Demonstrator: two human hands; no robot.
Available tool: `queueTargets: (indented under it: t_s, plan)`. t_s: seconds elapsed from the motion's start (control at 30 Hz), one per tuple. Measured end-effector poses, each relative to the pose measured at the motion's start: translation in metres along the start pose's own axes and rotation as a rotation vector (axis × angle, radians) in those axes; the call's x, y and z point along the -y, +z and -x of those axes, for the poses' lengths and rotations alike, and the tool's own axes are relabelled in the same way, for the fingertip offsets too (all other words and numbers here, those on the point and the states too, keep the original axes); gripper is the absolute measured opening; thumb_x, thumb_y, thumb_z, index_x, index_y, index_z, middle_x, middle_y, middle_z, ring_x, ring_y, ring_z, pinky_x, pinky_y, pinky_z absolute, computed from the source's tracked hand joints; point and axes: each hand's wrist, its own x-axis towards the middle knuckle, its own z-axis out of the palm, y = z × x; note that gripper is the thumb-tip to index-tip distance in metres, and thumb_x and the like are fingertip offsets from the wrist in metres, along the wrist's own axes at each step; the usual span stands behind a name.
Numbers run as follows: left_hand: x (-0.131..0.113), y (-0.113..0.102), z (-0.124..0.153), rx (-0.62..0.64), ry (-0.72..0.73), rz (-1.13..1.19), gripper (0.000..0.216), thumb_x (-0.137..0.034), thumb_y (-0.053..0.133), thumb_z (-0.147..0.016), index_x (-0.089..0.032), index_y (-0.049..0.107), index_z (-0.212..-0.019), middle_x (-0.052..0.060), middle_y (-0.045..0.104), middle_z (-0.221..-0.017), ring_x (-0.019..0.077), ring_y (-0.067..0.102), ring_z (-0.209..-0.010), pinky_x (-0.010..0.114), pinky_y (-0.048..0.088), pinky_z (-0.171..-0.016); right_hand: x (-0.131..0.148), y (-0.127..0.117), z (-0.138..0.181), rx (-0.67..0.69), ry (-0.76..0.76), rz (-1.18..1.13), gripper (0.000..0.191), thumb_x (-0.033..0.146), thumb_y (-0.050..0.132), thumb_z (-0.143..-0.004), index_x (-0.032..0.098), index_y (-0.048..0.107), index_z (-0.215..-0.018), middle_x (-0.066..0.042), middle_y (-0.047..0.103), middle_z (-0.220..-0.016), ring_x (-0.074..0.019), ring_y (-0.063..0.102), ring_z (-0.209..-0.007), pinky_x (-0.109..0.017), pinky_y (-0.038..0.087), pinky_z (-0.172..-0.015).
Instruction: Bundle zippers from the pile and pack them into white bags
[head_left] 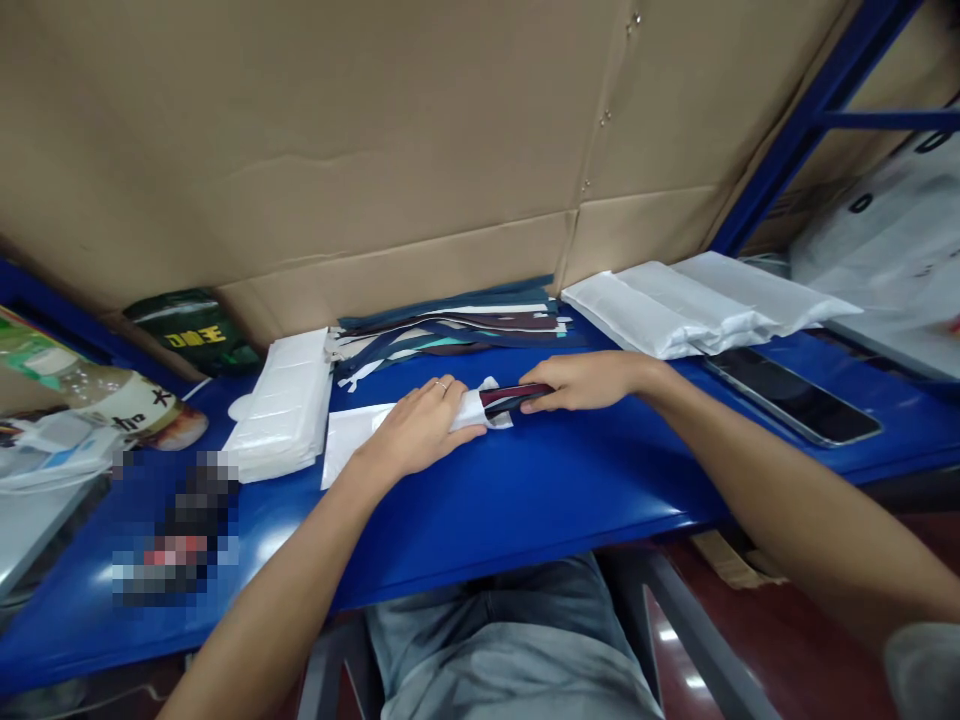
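Observation:
My left hand (424,425), with a ring on one finger, grips a long white paper bag (349,445) that lies flat on the blue table. The bag's mouth faces right and looks crumpled and spread. A bundle of dark red and black strips (514,397) sticks out of that mouth. My right hand (585,382) pinches the bundle's outer end between thumb and fingers. How far the strips reach inside the bag is hidden by the paper and my left hand.
Several loose coloured strips (457,325) lie behind my hands. A stack of white paper bags (281,405) is on the left, near a drink bottle (124,400) and a dark green packet (193,330). Filled white bags (675,300) and a phone (795,395) lie right. Cardboard (337,130) walls the back.

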Motion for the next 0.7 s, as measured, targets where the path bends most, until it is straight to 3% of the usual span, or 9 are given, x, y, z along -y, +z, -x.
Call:
queueTargets:
  t_s: [0.1,0.23,0.33,0.43,0.57,0.7]
  plan:
    - [-0.006,0.007,-0.003,-0.022,0.048,0.01,0.047,-0.056,0.058,-0.103,-0.014,0.059,-0.124,0.017,0.066,-0.124,0.0338,0.064,-0.118,0.043,0.051,-0.096,0.019,0.015,-0.011,-0.057,-0.106,0.096,0.028,0.041,0.056,-0.103,0.017,0.071,-0.104,-0.007,0.074,-0.097,-0.0208,0.066,-0.082,-0.029,0.043,-0.071]
    - [-0.008,0.012,-0.003,-0.043,0.047,0.038,0.055,-0.059,0.06,-0.101,-0.016,0.054,-0.135,0.018,0.064,-0.132,0.0358,0.062,-0.125,0.047,0.049,-0.101,0.034,0.024,-0.017,-0.181,-0.095,0.155,0.018,0.034,0.064,-0.097,0.019,0.071,-0.1,-0.007,0.074,-0.092,-0.0217,0.066,-0.08,-0.03,0.042,-0.071]
    - [-0.004,0.005,0.001,-0.043,-0.089,0.024,0.078,-0.07,0.066,-0.092,-0.017,0.047,-0.146,0.022,0.06,-0.142,0.0409,0.058,-0.131,0.052,0.048,-0.102,0.027,0.017,-0.012,-0.231,-0.047,-0.037,0.037,0.041,0.077,-0.088,0.021,0.069,-0.118,-0.005,0.077,-0.098,-0.0201,0.069,-0.077,-0.029,0.045,-0.071]
    - [0.002,-0.002,0.004,-0.004,-0.223,-0.024,0.086,-0.077,0.07,-0.083,-0.014,0.053,-0.139,0.025,0.062,-0.138,0.0444,0.061,-0.124,0.054,0.05,-0.097,0.012,0.007,-0.004,-0.235,-0.004,-0.284,0.053,0.04,0.083,-0.081,0.02,0.064,-0.126,-0.005,0.079,-0.1,-0.0196,0.072,-0.075,-0.029,0.049,-0.069]
    - [0.006,0.002,0.004,0.018,-0.222,-0.029,0.076,-0.078,0.064,-0.087,-0.012,0.061,-0.126,0.024,0.066,-0.126,0.0431,0.064,-0.115,0.052,0.052,-0.091,0.005,0.004,-0.002,-0.259,-0.047,-0.446,0.036,0.038,0.083,-0.079,0.017,0.073,-0.107,-0.007,0.08,-0.097,-0.022,0.074,-0.085,-0.031,0.052,-0.073]
    - [0.006,0.009,0.005,0.021,-0.149,0.014,0.068,-0.073,0.059,-0.094,-0.011,0.06,-0.122,0.024,0.066,-0.123,0.0412,0.065,-0.112,0.05,0.052,-0.089,0.016,0.025,-0.022,-0.315,-0.053,-0.47,0.021,0.033,0.082,-0.076,0.017,0.079,-0.09,-0.004,0.078,-0.085,-0.0194,0.07,-0.077,-0.029,0.051,-0.069]
